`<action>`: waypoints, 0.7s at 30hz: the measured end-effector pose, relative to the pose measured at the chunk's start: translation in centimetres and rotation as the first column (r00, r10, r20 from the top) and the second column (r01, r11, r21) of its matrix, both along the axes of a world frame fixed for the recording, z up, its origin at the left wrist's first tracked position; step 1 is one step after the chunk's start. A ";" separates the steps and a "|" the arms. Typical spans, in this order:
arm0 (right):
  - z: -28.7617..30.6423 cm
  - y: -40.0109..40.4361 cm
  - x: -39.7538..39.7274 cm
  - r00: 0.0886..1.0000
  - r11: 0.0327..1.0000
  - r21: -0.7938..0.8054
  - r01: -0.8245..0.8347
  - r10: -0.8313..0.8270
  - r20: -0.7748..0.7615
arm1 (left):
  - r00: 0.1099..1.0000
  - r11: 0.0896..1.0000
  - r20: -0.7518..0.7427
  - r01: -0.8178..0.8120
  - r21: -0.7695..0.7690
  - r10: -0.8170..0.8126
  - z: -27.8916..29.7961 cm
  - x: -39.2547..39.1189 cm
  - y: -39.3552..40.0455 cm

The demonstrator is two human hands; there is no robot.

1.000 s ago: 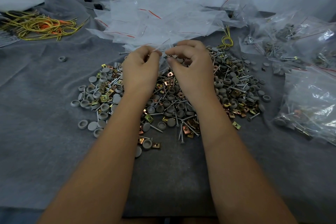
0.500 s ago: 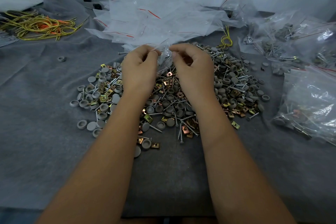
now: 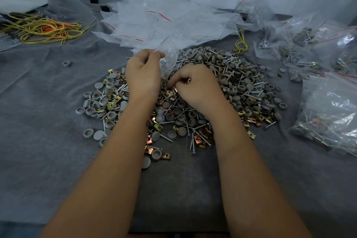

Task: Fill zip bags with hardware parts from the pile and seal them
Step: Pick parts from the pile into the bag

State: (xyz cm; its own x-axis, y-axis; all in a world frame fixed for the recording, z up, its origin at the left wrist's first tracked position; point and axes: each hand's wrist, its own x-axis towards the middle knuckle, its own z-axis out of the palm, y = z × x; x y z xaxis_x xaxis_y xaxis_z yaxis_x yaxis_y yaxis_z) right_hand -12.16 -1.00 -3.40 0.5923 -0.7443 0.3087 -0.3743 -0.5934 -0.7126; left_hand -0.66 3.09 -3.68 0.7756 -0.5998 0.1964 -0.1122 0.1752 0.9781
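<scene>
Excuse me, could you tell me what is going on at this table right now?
A person is bagging hardware. The left hand pinches a clear zip bag by its edge above the pile of screws, grey caps and brass clips. The right hand is down in the pile, its fingers curled around small parts. Empty bags lie behind the pile, filled bags to the right.

light: dim, soft, even | shadows: faint | glare: plastic bags (image 3: 332, 106) | edges: wide-angle bowed
</scene>
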 end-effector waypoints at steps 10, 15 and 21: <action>-0.4 0.3 0.6 0.933 0.968 -0.137 -0.210 0.157 -0.324 | 1.000 1.000 0.025 -0.006 -0.004 0.006 -0.2 0.3 -0.2; -0.3 0.4 0.6 0.928 0.964 -0.155 -0.215 0.152 -0.341 | 0.999 1.000 0.033 0.006 -0.013 -0.005 -0.2 0.2 -0.3; -0.3 0.5 0.8 0.926 0.964 -0.161 -0.210 0.143 -0.348 | 1.000 1.000 0.027 0.007 -0.010 -0.007 -0.2 0.1 -0.3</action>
